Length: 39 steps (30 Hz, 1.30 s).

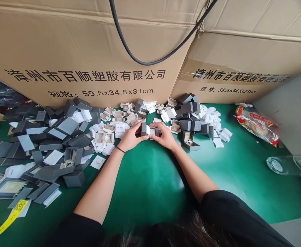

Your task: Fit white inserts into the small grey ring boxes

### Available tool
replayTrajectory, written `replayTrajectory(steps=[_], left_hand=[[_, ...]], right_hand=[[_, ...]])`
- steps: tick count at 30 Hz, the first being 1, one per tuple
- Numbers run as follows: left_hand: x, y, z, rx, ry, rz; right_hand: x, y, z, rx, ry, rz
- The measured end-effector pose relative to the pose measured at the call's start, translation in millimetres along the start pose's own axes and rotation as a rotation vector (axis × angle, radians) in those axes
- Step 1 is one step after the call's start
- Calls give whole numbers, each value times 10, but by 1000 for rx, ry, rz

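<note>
Two large brown cardboard cartons [88,41] stand along the far edge of a glossy green surface [145,185]. Short of that edge's middle, a small dark grey, pale-lined open box [143,129] is held between both hands: the left hand [133,137] curls thumb and fingers around its left part, the right hand [165,136] grips its right. Pale beige box inserts [133,119] lie just beyond. Dark grey boxes [67,126] heap toward the left edge; a clear drinking glass [289,164] lies near the right edge.
</note>
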State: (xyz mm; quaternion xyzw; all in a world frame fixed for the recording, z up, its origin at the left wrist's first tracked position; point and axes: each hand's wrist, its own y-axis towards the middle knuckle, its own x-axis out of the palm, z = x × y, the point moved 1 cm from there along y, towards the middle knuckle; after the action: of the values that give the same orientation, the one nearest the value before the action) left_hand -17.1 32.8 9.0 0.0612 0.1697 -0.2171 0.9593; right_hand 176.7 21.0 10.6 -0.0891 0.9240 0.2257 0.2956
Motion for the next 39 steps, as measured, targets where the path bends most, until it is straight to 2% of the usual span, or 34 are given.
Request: replayTrajectory(steps=[6, 15, 25, 27, 33, 39], left_hand=[[0, -8, -8, 34, 97, -4], [-24, -10, -7, 72, 120, -20], [-41, 4, 15, 85, 120, -74], [-41, 2, 17, 83, 112, -69], [-41, 5, -8, 65, 46, -55], [-48, 0, 14, 50, 19, -80]], right_hand=[[3, -16, 3, -16, 32, -35], [32, -27, -62, -191, -173, -40], [32, -12, -123, -261, -379, -123], [47, -24, -109, -243, -365, -100], [39, -64, -58, -104, -115, -15], [27, -55, -52, -198, -145, 5]])
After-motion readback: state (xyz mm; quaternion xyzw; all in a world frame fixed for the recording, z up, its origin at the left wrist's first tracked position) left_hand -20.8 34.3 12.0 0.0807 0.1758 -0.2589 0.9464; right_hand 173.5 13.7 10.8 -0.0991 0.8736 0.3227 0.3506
